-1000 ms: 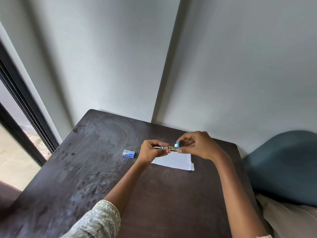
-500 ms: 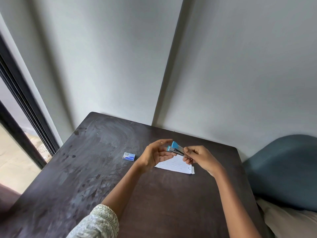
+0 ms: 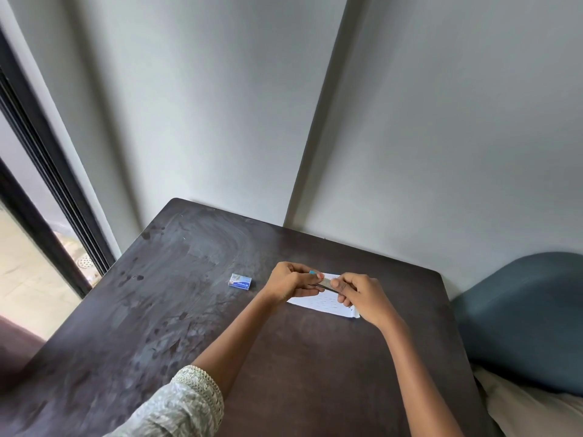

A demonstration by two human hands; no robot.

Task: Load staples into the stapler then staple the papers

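A small blue and metal stapler point(image 3: 325, 282) is held above the dark table between both hands. My left hand point(image 3: 291, 280) grips its left end, where a blue tip shows. My right hand point(image 3: 358, 294) pinches its right end. Most of the stapler is hidden by fingers, so I cannot tell whether it is open. White lined papers point(image 3: 321, 302) lie flat on the table just under the hands. A small blue staple box point(image 3: 240, 281) lies to the left of my left hand, closed as far as I can see.
The dark wooden table point(image 3: 220, 326) stands in a wall corner. A blue cushioned seat point(image 3: 530, 316) is at the right edge. A dark door frame point(image 3: 47, 197) and a tiled floor are on the left.
My left hand went from open fingers beside the stapler to closed on its left end. My right hand lowered the stapler from its upward tilt to level. Both hands sit closer together.
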